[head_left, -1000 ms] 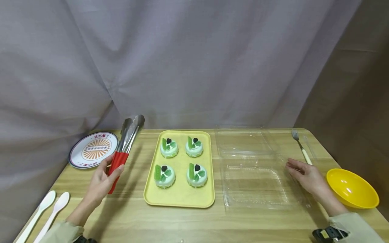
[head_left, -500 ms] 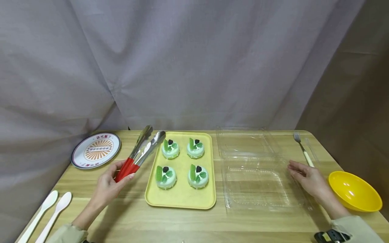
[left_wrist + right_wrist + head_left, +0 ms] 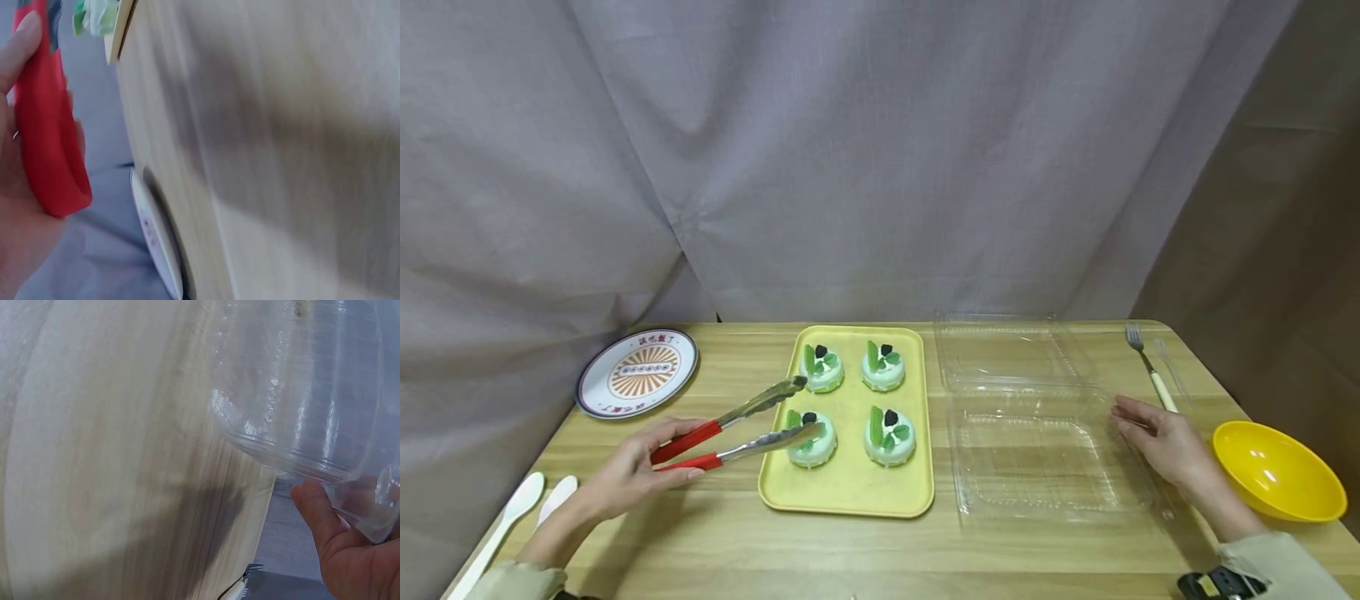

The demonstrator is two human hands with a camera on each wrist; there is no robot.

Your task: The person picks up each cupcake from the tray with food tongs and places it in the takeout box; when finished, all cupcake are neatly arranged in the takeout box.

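Observation:
My left hand grips the red handles of metal tongs. The tongs are spread and point right, their tips over the left side of a yellow tray. One tip overlaps the near left green-white cake; the other reaches the far left cake. Several such cakes sit on the tray, each topped with a dark berry and green leaves. My right hand pinches the right rim of a clear plastic container, thumb at its outer wall. The container's lid lies folded back behind it.
A patterned plate is at the far left, with two pale spoons nearer. Beyond my right hand are a fork and a yellow bowl. A grey curtain hangs behind the table.
The tongs have swung from pointing up and away to pointing right, lowered over the tray, and their arms have spread apart. My right hand has stayed at the container.

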